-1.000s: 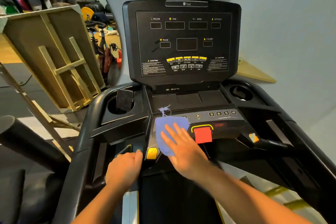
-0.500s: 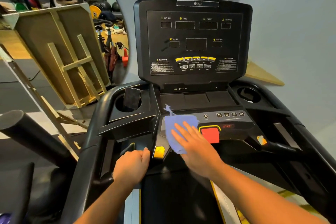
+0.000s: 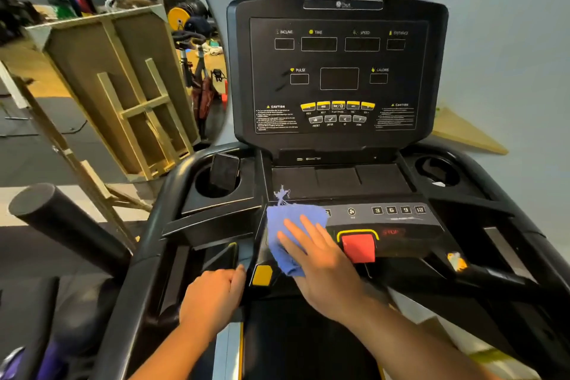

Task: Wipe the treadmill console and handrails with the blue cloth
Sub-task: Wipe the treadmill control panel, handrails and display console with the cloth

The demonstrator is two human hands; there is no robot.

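The black treadmill console point(image 3: 339, 77) stands upright in front of me, with a grey lower control panel point(image 3: 398, 213) below it. My right hand point(image 3: 320, 259) lies flat, fingers spread, pressing the blue cloth point(image 3: 283, 225) onto the left end of that panel, just left of the red stop button point(image 3: 358, 247). A frayed thread sticks up from the cloth's top edge. My left hand point(image 3: 212, 296) is curled around the inner grip bar beside a yellow button point(image 3: 262, 274). The left handrail point(image 3: 148, 244) and the right handrail point(image 3: 524, 259) curve down either side.
A dark phone point(image 3: 224, 170) stands in the left cup holder; the right cup holder point(image 3: 436, 170) is on the far side. A black padded roller point(image 3: 64, 225) juts in at the left. A wooden frame point(image 3: 123, 95) leans beside a mirror; grey wall on the right.
My right hand and the cloth stay on the left end of the lower panel, shifting only slightly. My head has moved, sliding the console rightwards in view. The left hand keeps its grip.
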